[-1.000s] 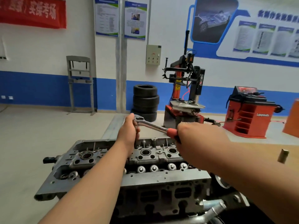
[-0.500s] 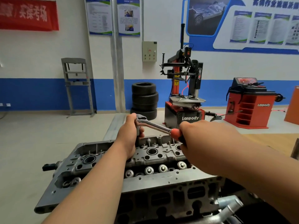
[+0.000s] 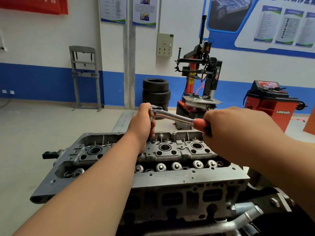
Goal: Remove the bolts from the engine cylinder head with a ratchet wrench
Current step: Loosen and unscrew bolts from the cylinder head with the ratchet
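Room: white workshop wall with a blue lower band and posters, rising behind the grey cast-metal engine cylinder head (image 3: pixel 170 155); pale concrete floor to its left.
Cylinder head: lies flat in the foreground, open top up, showing round bores along its middle and a row of shiny valve caps along its near side.
Tyre changer: red and black machine (image 3: pixel 199 92) standing well behind the cylinder head, right of its centre.
Wheel balancer: red cabinet (image 3: pixel 271 106) behind the head's right end.
Press frame: grey steel upright frame (image 3: pixel 85 79) against the wall, behind the head's left end.
Tyres: stack of black tyres (image 3: pixel 156 92) behind the head's middle.
Right hand (image 3: pixel 228 133): above the head's far right corner, fingers wrapped round the wrench's red grip.
Left hand (image 3: pixel 143 126): over the head's far edge near its middle, fingers curled round the wrench's head and the part below it.
Ratchet wrench: chrome ratchet wrench with red handle (image 3: pixel 173 117), held between both hands above the head's far edge, sloping down to the right.
Socket end: hidden behind the left hand; cannot tell what it sits on.
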Demonstrator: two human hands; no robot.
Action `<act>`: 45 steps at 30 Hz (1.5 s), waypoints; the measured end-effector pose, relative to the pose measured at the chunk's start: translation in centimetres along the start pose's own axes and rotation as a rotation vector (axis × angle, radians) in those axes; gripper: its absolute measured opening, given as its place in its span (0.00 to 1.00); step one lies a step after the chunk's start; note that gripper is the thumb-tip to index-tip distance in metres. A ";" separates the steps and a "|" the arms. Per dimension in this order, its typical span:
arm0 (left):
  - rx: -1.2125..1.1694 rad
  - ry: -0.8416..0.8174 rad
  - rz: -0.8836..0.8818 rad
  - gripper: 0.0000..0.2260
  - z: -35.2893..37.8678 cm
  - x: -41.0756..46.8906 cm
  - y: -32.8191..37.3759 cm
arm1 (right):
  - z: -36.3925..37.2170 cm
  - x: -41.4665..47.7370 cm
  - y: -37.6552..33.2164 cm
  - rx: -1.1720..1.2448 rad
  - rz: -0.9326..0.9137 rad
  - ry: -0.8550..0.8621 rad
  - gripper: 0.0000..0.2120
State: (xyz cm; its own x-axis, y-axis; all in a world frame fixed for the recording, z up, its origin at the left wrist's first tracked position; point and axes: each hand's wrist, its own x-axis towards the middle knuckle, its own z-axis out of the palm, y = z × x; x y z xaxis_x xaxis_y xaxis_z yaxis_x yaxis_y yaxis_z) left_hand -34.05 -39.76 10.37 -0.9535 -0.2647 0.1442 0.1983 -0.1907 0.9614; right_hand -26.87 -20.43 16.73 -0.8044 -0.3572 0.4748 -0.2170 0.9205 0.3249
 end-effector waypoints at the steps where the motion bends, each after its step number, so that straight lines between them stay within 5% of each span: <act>1: 0.015 0.001 0.016 0.14 0.0 -0.1 -0.1 | 0.8 0.2 0.7 -0.015 0.016 0.008 0.09; 9: 0.090 0.012 0.122 0.16 0.2 -0.4 -0.8 | 7.0 11.7 0.8 0.051 0.200 -0.306 0.04; 13: 0.099 0.026 0.139 0.18 0.1 -0.4 -1.0 | 10.2 16.5 -1.3 0.242 0.175 -0.193 0.14; 18: 0.116 0.092 0.222 0.19 0.3 -0.2 -1.1 | 11.5 18.8 -3.2 0.379 0.179 -0.096 0.14; 24: 0.052 0.156 0.368 0.21 0.1 -0.7 -0.8 | 7.1 16.7 0.2 0.289 0.083 0.197 0.04; 26: -0.053 0.163 0.308 0.21 0.2 -0.9 -0.6 | 4.8 14.7 2.3 0.175 -0.011 0.238 0.09; 31: -0.114 0.046 0.185 0.21 3.5 -1.6 0.6 | 1.7 8.2 7.6 0.025 -0.028 0.131 0.16; 36: -0.093 -0.049 0.114 0.24 9.0 -1.3 0.9 | 1.2 3.2 12.2 0.016 0.050 -0.002 0.12; 45: 0.071 0.193 0.011 0.18 9.7 0.5 -1.1 | 3.2 -0.9 9.6 0.171 -0.043 -0.096 0.11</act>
State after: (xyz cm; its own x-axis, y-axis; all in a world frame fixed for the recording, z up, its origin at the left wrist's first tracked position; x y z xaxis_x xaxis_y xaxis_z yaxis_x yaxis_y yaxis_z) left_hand -36.99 -30.48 11.70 -0.8889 -0.4438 0.1134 0.1851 -0.1214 0.9752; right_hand -29.98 -10.80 16.83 -0.8399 -0.3872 0.3804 -0.3363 0.9213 0.1951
